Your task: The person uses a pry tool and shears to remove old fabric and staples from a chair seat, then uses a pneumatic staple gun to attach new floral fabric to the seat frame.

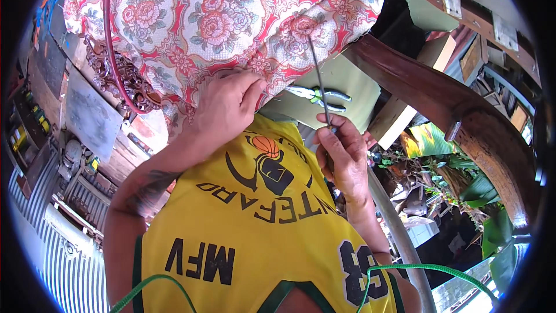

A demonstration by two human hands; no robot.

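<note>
A floral upholstery fabric, red and white with roses, spreads over the padded piece in front of me. My left hand is closed at the fabric's near edge, thumb against bent fingers, with fingertips partly hidden. In my right hand is a screwdriver; its long thin metal shaft points up and away, the tip over the fabric. Its handle is mostly covered by my fingers. Between my hands, a pair of pliers with green and black grips lies on a pale green surface.
A curved dark wooden furniture arm runs along the right, beside a pale wood block. Carved brown wood and a dark red tube are at left. Plants grow at right. A green cord crosses low.
</note>
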